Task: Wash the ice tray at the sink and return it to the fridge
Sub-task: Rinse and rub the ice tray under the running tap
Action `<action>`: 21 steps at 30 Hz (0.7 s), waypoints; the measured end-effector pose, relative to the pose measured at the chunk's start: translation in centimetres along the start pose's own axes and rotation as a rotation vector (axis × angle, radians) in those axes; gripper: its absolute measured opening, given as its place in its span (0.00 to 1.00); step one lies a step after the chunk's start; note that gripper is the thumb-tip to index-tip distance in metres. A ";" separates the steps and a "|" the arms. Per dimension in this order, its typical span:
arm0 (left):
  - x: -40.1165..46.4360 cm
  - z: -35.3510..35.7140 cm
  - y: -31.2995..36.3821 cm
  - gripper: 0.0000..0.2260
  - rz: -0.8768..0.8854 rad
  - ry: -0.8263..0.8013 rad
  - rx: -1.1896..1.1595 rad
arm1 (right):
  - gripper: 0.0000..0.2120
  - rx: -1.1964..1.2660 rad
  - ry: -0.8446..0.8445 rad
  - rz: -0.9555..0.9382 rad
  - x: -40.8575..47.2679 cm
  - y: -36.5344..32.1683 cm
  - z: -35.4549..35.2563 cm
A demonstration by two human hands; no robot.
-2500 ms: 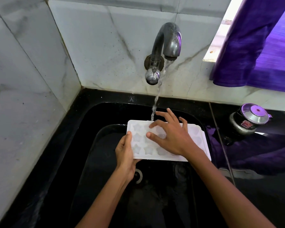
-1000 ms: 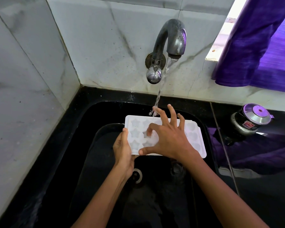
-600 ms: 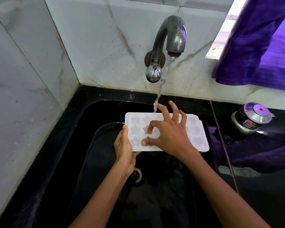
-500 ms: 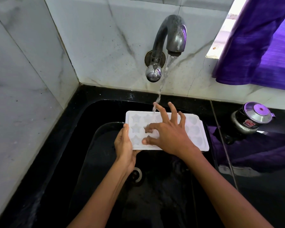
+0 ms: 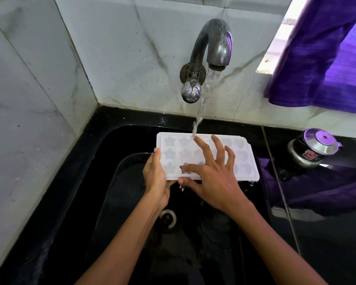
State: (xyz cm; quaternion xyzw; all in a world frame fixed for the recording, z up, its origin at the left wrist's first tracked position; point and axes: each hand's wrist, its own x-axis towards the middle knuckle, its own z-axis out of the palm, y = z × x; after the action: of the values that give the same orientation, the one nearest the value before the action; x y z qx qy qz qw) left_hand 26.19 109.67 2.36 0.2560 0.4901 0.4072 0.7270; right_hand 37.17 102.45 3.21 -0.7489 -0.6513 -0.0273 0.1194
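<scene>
A white ice tray (image 5: 244, 159) with star and heart shaped cells is held flat over the black sink (image 5: 115, 140). My left hand (image 5: 155, 177) grips its left end, thumb on top. My right hand (image 5: 212, 173) lies spread over the tray's middle, index finger in a front cell and thumb under the front edge. Water from the curved metal tap (image 5: 211, 44) lands on the tray's far edge by my fingertips and drips off the front.
The drain (image 5: 168, 218) sits below my left wrist. A small steel lidded pot (image 5: 312, 151) stands on the black counter to the right. A purple curtain (image 5: 325, 54) hangs at the upper right. Marble tile walls close the left and back.
My right hand's fingers have spread and shifted across the tray's cells, rubbing them. The tray has stayed under the stream, held by my left hand.
</scene>
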 end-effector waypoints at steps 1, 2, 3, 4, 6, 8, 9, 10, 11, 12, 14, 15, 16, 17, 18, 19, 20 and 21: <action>0.0 0.1 0.0 0.12 -0.001 0.001 -0.003 | 0.20 -0.025 0.017 -0.003 0.1 0.1 0.0; 0.0 0.1 0.1 0.12 -0.003 0.002 -0.006 | 0.19 -0.045 0.033 0.000 0.2 0.0 0.0; 0.0 0.2 0.1 0.12 -0.004 0.003 -0.008 | 0.18 -0.059 0.048 0.008 0.3 0.0 0.0; 0.0 0.2 0.2 0.12 -0.004 0.006 -0.013 | 0.17 -0.068 0.062 0.014 0.4 -0.1 -0.1; 0.1 0.3 0.4 0.13 -0.007 0.012 -0.025 | 0.17 -0.085 0.091 0.013 0.4 -0.1 0.0; 0.2 0.4 0.4 0.14 -0.016 0.016 -0.030 | 0.17 -0.093 0.111 0.000 0.4 -0.2 0.0; 0.2 0.4 0.4 0.14 -0.020 0.018 -0.027 | 0.16 -0.098 0.115 -0.007 0.4 -0.2 0.0; 0.2 0.3 0.3 0.13 -0.022 0.020 -0.021 | 0.16 -0.102 0.113 -0.013 0.4 -0.2 0.0; 0.1 0.2 0.2 0.13 -0.021 0.020 -0.016 | 0.16 -0.103 0.105 -0.012 0.5 -0.3 -0.1; 0.0 0.2 0.0 0.13 -0.019 0.019 -0.010 | 0.16 -0.099 0.094 -0.005 0.5 -0.3 -0.2; -0.1 0.0 -0.2 0.14 -0.016 0.010 -0.002 | 0.17 -0.089 0.071 0.010 0.4 -0.2 -0.1; -0.1 0.0 -0.3 0.14 -0.019 0.001 -0.002 | 0.17 -0.088 0.063 0.011 0.2 -0.1 -0.1; -0.2 0.1 -0.4 0.13 -0.027 -0.004 -0.002 | 0.18 -0.089 0.057 0.008 0.0 0.0 0.0; -0.2 0.1 -0.5 0.13 -0.034 -0.005 0.002 | 0.17 -0.091 0.051 0.005 -0.2 0.0 0.0; -0.3 0.1 -0.7 0.13 -0.039 -0.006 0.010 | 0.17 -0.095 0.046 0.002 -0.4 0.1 -0.1; -0.4 0.1 -0.9 0.13 -0.041 -0.007 0.022 | 0.16 -0.096 0.026 0.005 -0.4 0.1 -0.3; -0.4 0.1 -1.1 0.13 -0.045 -0.008 0.034 | 0.16 -0.083 -0.009 0.019 -0.3 0.1 -0.7; -0.5 0.0 -1.3 0.14 -0.051 -0.009 0.040 | 0.16 -0.043 -0.064 0.054 -0.2 0.2 -1.1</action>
State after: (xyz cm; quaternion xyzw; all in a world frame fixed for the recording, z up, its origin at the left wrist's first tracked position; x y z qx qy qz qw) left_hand 26.55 108.57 1.59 0.2598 0.5013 0.3777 0.7339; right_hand 37.46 101.99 4.25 -0.7690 -0.6337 -0.0141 0.0829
